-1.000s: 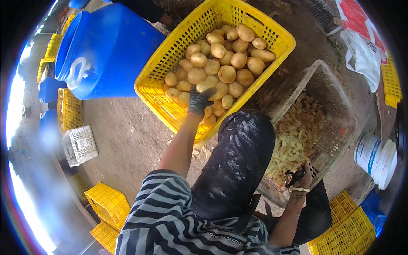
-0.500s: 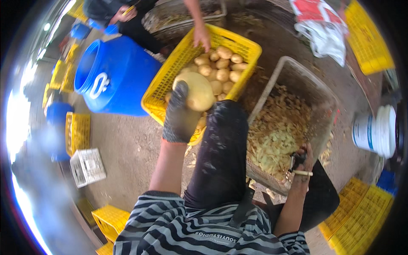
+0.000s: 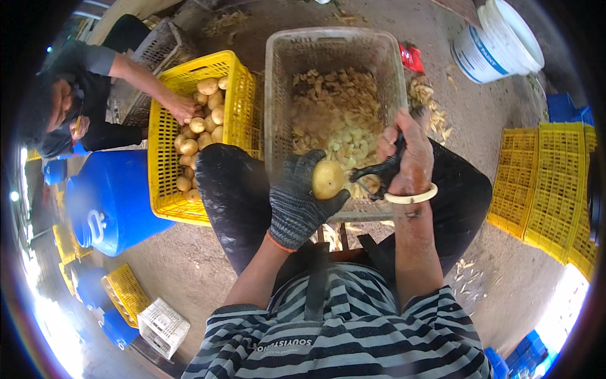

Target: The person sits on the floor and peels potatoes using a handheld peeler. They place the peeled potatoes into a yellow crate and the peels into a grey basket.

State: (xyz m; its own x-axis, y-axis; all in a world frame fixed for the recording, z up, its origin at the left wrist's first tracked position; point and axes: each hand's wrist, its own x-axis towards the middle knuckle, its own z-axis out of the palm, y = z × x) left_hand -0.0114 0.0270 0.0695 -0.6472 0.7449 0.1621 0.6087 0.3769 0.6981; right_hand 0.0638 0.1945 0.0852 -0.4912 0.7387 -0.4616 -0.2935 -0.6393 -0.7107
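My left hand (image 3: 300,202), in a dark grey knitted glove, is closed around a round yellow potato (image 3: 328,179) over the near edge of a grey crate (image 3: 273,120). Bare, with a pale bangle (image 3: 411,194) at the wrist, my right hand (image 3: 410,155) grips a black hand peeler (image 3: 382,169) just right of the potato. The peeler's tip lies close to the potato; whether they touch I cannot tell. Brown and pale peelings (image 3: 347,136) lie inside the crate. To the left, a yellow crate (image 3: 233,95) holds several potatoes (image 3: 189,146).
A co-worker's hand (image 3: 183,108) reaches into the yellow crate from the left. A blue barrel (image 3: 126,199) lies beside it. Stacked yellow crates (image 3: 530,183) stand at right, and a white bucket (image 3: 495,44) is at far right. Loose peelings (image 3: 435,104) litter the floor.
The view has turned to the right. My left hand has brought the potato from above the yellow crate to the grey crate, beside my right hand, which has risen with the peeler.
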